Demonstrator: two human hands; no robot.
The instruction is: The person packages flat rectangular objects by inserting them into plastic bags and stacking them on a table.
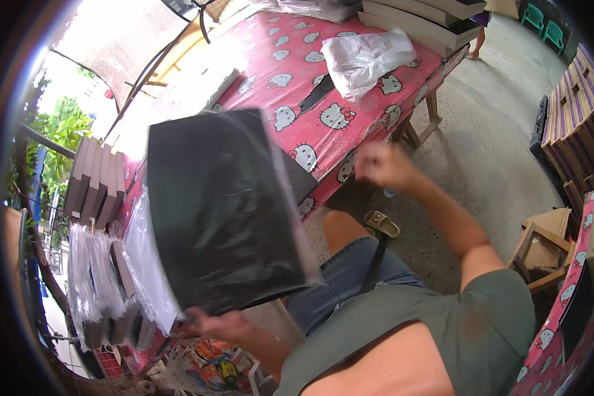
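Observation:
A large black flat sheet or box (211,211) in a clear plastic sleeve is held up tilted at the left, over the near end of the table. My left hand (221,325) grips its lower edge near the left corner, with the fingertips partly hidden. White plastic (142,244) shows along its left side. Off to the right, beyond the table's edge, my right hand (383,165) is raised and apart from the sheet. Its fingers look curled but are smeared by motion. Part of another dark flat piece (298,177) pokes out from behind the sheet.
A pink cartoon-print cloth covers the table (264,79). On it lie a white plastic bag (366,59) and stacked grey boxes (419,23). Upright boxes (96,181) and plastic-wrapped pieces (99,277) line the left. Stacked wooden frames (577,125) stand right; a person's leg (478,39) shows beyond.

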